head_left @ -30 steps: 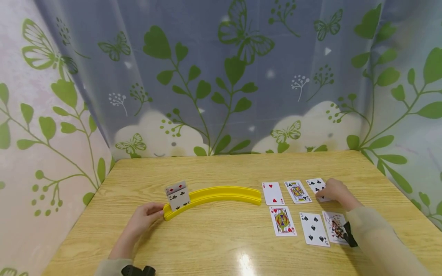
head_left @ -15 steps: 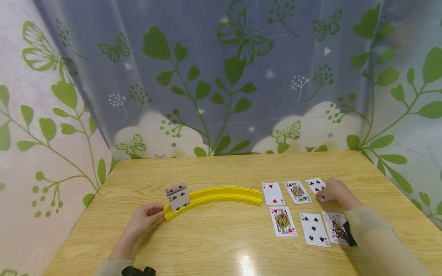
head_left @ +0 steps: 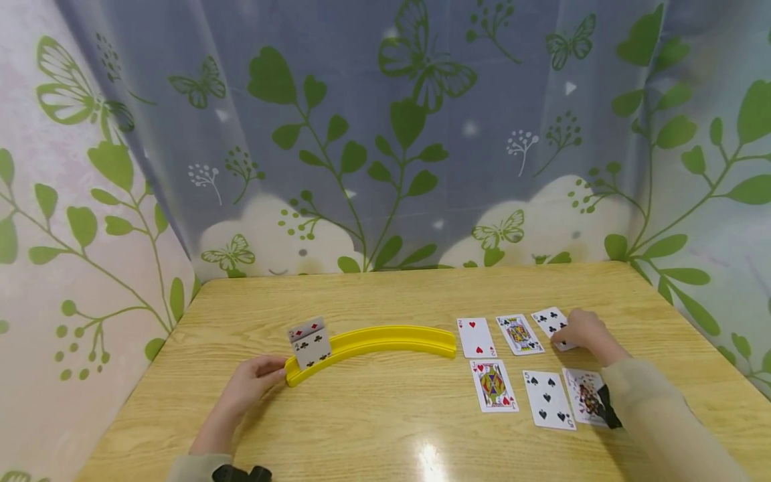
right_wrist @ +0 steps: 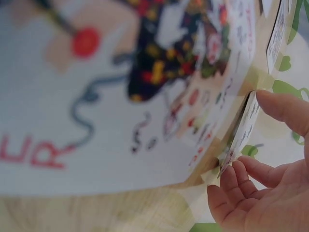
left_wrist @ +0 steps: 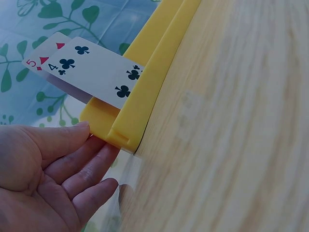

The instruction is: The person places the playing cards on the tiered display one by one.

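Note:
A curved yellow card holder (head_left: 391, 338) lies left of the middle of the table. At its left end my left hand (head_left: 249, 381) pinches it, thumb (left_wrist: 67, 140) and fingers meeting the tip in the left wrist view. The four of clubs (left_wrist: 96, 70) stands tilted in its slot, in front of the five of diamonds (left_wrist: 48, 58). Over on the right, my right hand (head_left: 590, 335) holds the six of clubs (head_left: 548, 321) by its edges, the card low at the table. Thumb and fingers sit at opposite edges in the right wrist view (right_wrist: 270, 188).
Other cards lie face up: two of hearts (head_left: 475, 338), king of clubs (head_left: 519, 335), jack of hearts (head_left: 494, 386), five of spades (head_left: 548, 399). A joker (head_left: 583, 395) lies under my right wrist strap. A printed curtain (head_left: 373, 147) hangs behind the table.
The six of clubs has shifted very slightly to the left at its far end within my right hand's fingers. My left hand and the card holder stay put.

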A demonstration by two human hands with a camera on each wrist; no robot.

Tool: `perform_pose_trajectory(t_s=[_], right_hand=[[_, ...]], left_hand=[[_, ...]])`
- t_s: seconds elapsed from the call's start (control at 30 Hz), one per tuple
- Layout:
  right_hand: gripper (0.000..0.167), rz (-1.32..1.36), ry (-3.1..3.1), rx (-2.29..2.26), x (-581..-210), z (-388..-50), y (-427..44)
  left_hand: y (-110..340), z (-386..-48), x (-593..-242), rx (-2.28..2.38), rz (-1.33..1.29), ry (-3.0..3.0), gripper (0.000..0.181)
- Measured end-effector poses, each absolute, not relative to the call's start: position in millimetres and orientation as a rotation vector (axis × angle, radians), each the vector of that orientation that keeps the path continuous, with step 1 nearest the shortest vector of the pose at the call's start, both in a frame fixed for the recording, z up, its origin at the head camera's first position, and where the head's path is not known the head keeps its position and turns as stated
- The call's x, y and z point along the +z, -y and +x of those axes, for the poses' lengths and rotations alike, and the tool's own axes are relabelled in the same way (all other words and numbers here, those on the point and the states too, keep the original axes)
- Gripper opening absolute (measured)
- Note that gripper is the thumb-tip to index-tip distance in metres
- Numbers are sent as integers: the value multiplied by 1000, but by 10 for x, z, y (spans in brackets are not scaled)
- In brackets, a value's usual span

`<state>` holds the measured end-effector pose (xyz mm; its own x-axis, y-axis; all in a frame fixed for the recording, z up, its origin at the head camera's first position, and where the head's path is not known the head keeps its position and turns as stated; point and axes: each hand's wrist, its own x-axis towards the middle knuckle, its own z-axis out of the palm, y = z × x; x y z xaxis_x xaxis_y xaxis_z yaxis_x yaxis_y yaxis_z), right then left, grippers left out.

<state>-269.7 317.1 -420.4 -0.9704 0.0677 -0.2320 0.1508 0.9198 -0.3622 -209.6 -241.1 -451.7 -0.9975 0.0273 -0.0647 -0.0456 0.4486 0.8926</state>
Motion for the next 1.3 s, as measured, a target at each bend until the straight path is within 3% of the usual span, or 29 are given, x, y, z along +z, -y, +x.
perform_pose_trajectory(t_s=[0.23, 0.43, 0.5, 0.83, 1.3], right_hand=[[38, 166, -2875, -600, -4173, -2677, -3165], [68, 190, -2894, -603, -4166, -2661, -3220], [72, 176, -2917, -600, -4175, -2658, -3254], [43, 84, -3049, -590, -4109, -2612, -3364], [30, 70, -3064, -801, -4028, -2507, -3339]], left_hand=[[2408, -2107, -4519, 1611, -13, -2619, 25], [2392, -2117, -4510, 1618, -23, -2621, 25], [2388, -2117, -4509, 1622, -16, -2621, 25], [2379, -2125, -4506, 1624, -26, -2620, 23], [2394, -2114, -4514, 1623, -53, -2611, 22]])
